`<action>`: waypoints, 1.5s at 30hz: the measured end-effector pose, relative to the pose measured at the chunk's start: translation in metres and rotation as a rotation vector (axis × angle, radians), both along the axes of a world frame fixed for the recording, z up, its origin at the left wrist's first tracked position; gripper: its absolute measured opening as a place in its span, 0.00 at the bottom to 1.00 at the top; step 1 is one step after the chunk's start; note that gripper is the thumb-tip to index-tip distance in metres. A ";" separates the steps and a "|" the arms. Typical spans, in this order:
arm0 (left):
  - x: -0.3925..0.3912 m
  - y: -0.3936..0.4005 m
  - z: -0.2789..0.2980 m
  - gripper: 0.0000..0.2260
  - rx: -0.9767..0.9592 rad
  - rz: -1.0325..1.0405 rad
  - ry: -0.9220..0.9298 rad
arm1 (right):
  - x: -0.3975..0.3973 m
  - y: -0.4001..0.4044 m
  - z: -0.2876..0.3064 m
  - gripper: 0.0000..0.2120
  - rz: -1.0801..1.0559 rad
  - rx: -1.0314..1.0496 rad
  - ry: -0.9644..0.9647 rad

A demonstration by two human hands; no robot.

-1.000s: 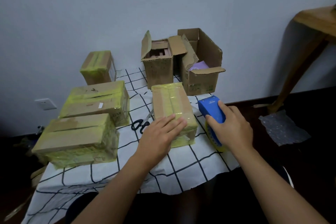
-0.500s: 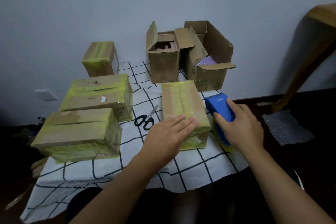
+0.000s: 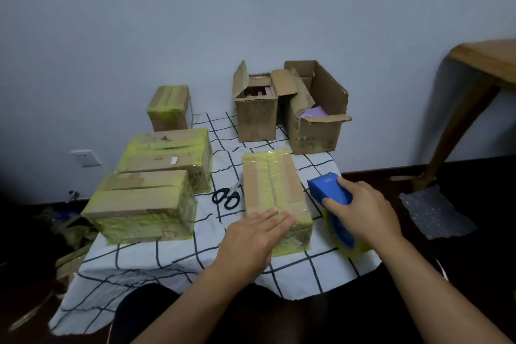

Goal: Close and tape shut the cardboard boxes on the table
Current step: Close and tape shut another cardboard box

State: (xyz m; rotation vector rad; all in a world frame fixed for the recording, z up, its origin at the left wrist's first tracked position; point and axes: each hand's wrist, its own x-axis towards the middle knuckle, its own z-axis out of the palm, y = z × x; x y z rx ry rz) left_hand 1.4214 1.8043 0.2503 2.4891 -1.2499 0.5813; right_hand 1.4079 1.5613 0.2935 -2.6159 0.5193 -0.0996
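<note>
Head view: near the bench's front edge, the flat left hand [image 3: 252, 237] presses the yellow-taped brown cardboard box [image 3: 275, 190]; the right hand [image 3: 363, 211] grips the blue tape dispenser [image 3: 331, 190]. Two open, stiff cardboard boxes [image 3: 290, 109] wait at the back edge, probably light; fold them by their flaps.

Home room, plain: I am sitting at a low table under a grid-print cloth [image 3: 178, 268]. Wall socket [image 3: 86, 158], wooden table leg [image 3: 458, 131] and dark floor are showing nearby.

A table under a white cloth with black grid [image 3: 178, 262] carries four taped boxes [image 3: 275, 190], two open boxes [image 3: 258, 117], black scissors [image 3: 227, 195] and a blue tape dispenser [image 3: 332, 195].
</note>
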 end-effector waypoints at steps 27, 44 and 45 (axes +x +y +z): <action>0.055 -0.033 0.034 0.19 -0.326 0.178 0.641 | 0.007 -0.029 0.058 0.27 0.232 0.492 -0.457; 0.051 -0.018 0.124 0.04 -0.884 0.187 1.511 | -0.007 -0.016 0.076 0.29 0.676 0.531 -0.403; 0.051 -0.017 0.123 0.03 -0.866 0.195 1.509 | -0.006 -0.017 0.075 0.30 0.684 0.527 -0.389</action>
